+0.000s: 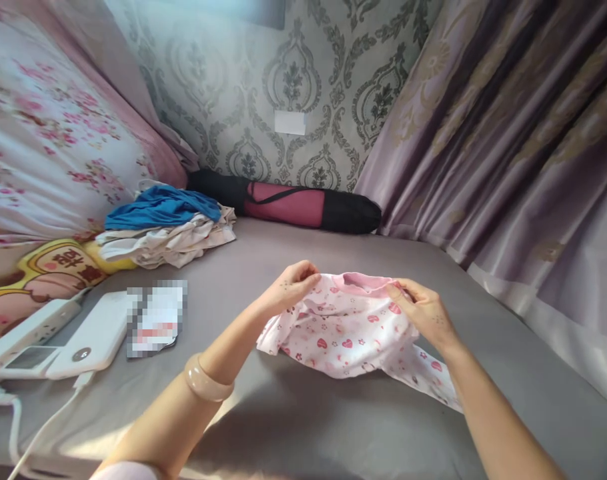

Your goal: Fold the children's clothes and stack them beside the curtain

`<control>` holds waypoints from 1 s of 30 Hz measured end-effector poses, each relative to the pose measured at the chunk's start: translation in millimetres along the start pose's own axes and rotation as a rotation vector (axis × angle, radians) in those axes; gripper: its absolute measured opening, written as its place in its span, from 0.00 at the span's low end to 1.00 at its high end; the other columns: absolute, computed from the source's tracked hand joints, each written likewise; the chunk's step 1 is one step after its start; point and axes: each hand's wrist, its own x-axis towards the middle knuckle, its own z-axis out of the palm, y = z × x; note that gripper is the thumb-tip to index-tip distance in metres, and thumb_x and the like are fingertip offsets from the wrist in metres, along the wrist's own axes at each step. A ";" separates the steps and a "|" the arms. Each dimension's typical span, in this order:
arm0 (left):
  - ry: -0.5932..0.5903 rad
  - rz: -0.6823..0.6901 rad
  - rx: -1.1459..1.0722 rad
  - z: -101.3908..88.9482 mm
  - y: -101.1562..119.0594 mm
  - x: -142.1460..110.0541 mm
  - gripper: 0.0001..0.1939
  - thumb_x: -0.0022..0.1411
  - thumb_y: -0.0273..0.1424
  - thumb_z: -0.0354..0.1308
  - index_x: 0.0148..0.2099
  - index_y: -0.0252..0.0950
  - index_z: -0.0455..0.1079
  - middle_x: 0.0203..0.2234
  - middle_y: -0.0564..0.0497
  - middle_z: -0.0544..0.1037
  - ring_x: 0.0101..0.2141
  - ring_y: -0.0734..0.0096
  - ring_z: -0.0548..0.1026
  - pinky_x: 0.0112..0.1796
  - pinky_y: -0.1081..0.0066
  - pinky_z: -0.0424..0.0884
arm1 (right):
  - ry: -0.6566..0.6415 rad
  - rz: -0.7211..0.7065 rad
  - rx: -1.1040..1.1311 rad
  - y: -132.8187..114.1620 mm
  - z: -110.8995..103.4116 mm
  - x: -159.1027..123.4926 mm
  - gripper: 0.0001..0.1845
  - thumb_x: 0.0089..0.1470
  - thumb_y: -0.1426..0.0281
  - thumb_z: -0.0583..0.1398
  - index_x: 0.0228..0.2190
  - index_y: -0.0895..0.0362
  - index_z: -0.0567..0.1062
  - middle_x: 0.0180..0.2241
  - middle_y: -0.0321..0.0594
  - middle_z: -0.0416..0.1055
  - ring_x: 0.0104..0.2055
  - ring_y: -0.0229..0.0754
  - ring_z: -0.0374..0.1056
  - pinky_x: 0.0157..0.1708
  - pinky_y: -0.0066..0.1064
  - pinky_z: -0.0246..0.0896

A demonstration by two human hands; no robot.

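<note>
Both hands grip a small white long-sleeved shirt (343, 333) printed with pink hearts, with a pink neckband. My left hand (294, 285) pinches its left shoulder beside the collar, and my right hand (426, 310) pinches the opposite shoulder. The collar faces away from me and the body of the shirt hangs toward me, folded and slack. One sleeve trails out to the right under my right forearm; the other hangs below my left hand. A pale bangle (208, 379) circles my left wrist.
A grey sheet (263, 250) covers the surface. At the left lie a pile of clothes (168, 220), a cartoon cushion (48, 267), a power strip (38, 330), a white power bank (96, 333) with cables and a blurred flat object (157, 320). A black and red bag (288, 203) lies along the wall.
</note>
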 end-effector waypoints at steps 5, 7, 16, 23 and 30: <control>-0.116 0.040 0.143 -14.5 21.1 -11.6 0.18 0.58 0.45 0.58 0.39 0.34 0.72 0.24 0.55 0.69 0.24 0.76 0.64 0.24 0.76 0.58 | -0.077 0.025 0.013 -9.0 -4.3 2.6 0.23 0.50 0.49 0.62 0.34 0.55 0.79 0.26 0.37 0.72 0.27 0.40 0.65 0.27 0.29 0.61; -0.138 0.107 0.238 -17.6 23.2 -17.1 0.19 0.57 0.45 0.59 0.41 0.35 0.74 0.28 0.52 0.74 0.28 0.74 0.67 0.27 0.76 0.61 | -0.149 0.071 0.052 -9.5 -7.6 1.6 0.24 0.47 0.48 0.63 0.36 0.54 0.80 0.29 0.39 0.75 0.29 0.42 0.68 0.27 0.29 0.64; -0.031 0.162 0.494 -23.6 14.2 -24.2 0.16 0.59 0.42 0.56 0.37 0.35 0.77 0.25 0.53 0.76 0.27 0.73 0.70 0.28 0.77 0.61 | -0.544 0.169 0.167 -7.3 -14.9 -10.1 0.26 0.42 0.52 0.68 0.41 0.53 0.79 0.41 0.44 0.78 0.43 0.51 0.74 0.40 0.36 0.71; 0.049 0.313 0.650 -28.8 61.9 27.3 0.18 0.56 0.42 0.56 0.31 0.31 0.77 0.19 0.53 0.73 0.22 0.76 0.66 0.23 0.77 0.59 | -0.231 -0.057 0.206 -17.1 -30.8 22.6 0.27 0.45 0.49 0.66 0.40 0.55 0.78 0.36 0.43 0.78 0.36 0.45 0.73 0.37 0.35 0.69; 0.230 0.562 0.962 -26.8 155.2 66.0 0.16 0.59 0.39 0.54 0.39 0.35 0.78 0.28 0.50 0.77 0.29 0.70 0.72 0.30 0.73 0.65 | 0.187 -0.415 -0.111 -50.3 -94.8 82.6 0.22 0.52 0.53 0.62 0.42 0.56 0.77 0.32 0.39 0.77 0.34 0.44 0.71 0.33 0.33 0.63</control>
